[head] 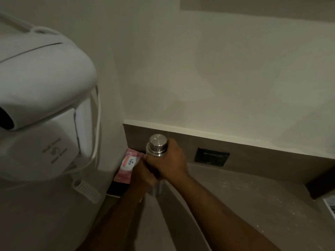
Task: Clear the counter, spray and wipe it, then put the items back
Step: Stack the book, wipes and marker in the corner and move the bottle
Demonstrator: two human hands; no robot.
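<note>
**Steel flask gripped in the corner**

The right hand (167,160) is curled round the upright steel flask (157,145) just below its cap. The left hand (143,175) sits lower, fingers pinching the pink wipes pack (127,166) beside the flask. A dark phone (116,189) lies in front of the pack on the worktop (244,196). A white wall-mounted hair dryer (41,98) hangs at left; a black socket (211,157) sits in the backsplash.

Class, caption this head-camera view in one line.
Both hands, right hand uppermost, grip a steel flask beside a pink wipes pack.
</note>
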